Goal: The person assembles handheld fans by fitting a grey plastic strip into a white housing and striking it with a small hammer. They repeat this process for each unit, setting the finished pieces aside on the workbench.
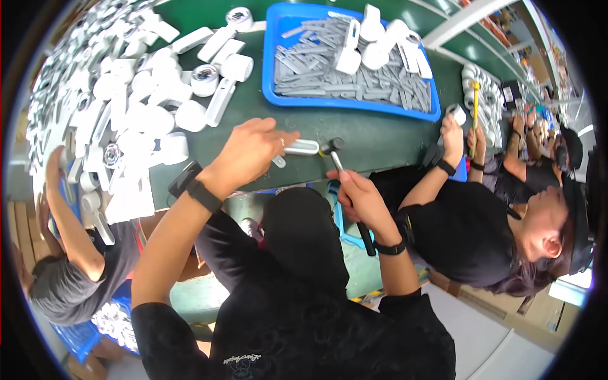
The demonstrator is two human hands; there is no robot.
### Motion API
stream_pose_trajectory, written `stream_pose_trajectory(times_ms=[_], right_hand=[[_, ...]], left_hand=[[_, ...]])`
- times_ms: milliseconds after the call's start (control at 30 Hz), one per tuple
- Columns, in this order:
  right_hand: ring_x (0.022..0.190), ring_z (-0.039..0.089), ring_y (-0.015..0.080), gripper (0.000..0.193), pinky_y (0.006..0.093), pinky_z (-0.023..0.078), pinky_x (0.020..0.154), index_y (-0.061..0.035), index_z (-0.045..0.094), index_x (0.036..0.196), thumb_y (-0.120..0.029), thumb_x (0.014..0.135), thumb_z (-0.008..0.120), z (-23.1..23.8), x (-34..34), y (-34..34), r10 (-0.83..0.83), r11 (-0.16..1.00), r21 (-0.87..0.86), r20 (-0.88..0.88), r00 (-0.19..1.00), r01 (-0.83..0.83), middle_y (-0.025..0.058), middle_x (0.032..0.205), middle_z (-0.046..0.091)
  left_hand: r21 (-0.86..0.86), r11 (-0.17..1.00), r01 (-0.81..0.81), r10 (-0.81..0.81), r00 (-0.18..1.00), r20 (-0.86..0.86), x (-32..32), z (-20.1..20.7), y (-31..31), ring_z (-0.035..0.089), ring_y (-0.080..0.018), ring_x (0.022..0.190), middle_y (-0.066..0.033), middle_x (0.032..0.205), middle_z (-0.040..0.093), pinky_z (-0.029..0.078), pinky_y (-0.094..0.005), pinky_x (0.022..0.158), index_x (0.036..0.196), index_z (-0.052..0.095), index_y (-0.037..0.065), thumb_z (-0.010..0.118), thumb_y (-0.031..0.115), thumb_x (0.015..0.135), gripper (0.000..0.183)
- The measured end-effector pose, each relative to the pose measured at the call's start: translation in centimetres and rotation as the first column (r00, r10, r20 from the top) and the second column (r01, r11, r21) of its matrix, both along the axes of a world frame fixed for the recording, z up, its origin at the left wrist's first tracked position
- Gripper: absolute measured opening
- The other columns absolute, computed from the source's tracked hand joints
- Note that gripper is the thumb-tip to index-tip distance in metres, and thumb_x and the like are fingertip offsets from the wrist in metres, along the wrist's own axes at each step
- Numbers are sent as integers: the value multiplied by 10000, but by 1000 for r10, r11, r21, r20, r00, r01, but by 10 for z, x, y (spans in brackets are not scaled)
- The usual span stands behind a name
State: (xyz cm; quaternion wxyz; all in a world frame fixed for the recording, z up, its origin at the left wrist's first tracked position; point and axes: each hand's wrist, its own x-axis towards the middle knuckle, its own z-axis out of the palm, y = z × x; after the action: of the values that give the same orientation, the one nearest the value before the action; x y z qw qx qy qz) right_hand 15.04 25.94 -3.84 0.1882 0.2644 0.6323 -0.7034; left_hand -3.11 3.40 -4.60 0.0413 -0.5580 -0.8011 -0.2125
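Observation:
My left hand [250,152] is closed on a white plastic handle piece [303,147], which lies flat near the front edge of the green bench. A small grey strip [278,162] shows just below those fingers. My right hand [364,199] grips a hammer [337,161] by its shaft, the dark grip end pointing down past my wrist. Its black head is at the right end of the white piece; whether they touch I cannot tell. Beyond both hands stands a blue tray [272,95] of grey plastic strips [316,82], with several white round-headed handles [348,60] on top.
A large heap of white round-headed handles [142,117] covers the bench's left. At right, a co-worker [468,221] holds a yellow-handled hammer [475,114] and a white part. Another person's arm [73,221] reaches in at left. A metal shelf post [465,24] rises at back right.

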Motion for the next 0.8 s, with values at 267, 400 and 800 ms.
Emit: stream_pose_trajectory(times_ms=[267, 400, 800], right_hand=[[459, 324, 56, 281, 211, 272, 412, -68, 542, 1217, -293, 1120, 405, 27, 7, 2, -135, 991, -26, -213, 968, 133, -9, 685, 454], [457, 386, 80, 303, 228, 349, 415, -54, 535, 1251, -295, 1121, 405, 31, -5, -6, -113, 994, -51, -377, 919, 102, 9, 697, 485], [436, 385, 49, 506, 214, 359, 407, -81, 329, 1594, -246, 1121, 407, 37, -54, -50, 238, 968, 151, -307, 921, -200, -18, 678, 455]], left_hand=[[-199, 953, 228, -223, 974, 47, -17, 31, -40, 563, -201, 962, 12, 960, 746, 489, -333, 840, 888, 779, 78, 714, 61, 677, 222], [113, 978, -178, 183, 983, -35, 20, 20, -64, 599, -220, 840, -17, 1094, 754, 518, -347, 803, 1002, 768, 100, 760, 103, 749, 253], [230, 810, -539, 534, 841, 90, 46, -27, -84, 575, -218, 717, -28, 1056, 745, 531, -330, 694, 1269, 718, 149, 759, 75, 822, 455]])
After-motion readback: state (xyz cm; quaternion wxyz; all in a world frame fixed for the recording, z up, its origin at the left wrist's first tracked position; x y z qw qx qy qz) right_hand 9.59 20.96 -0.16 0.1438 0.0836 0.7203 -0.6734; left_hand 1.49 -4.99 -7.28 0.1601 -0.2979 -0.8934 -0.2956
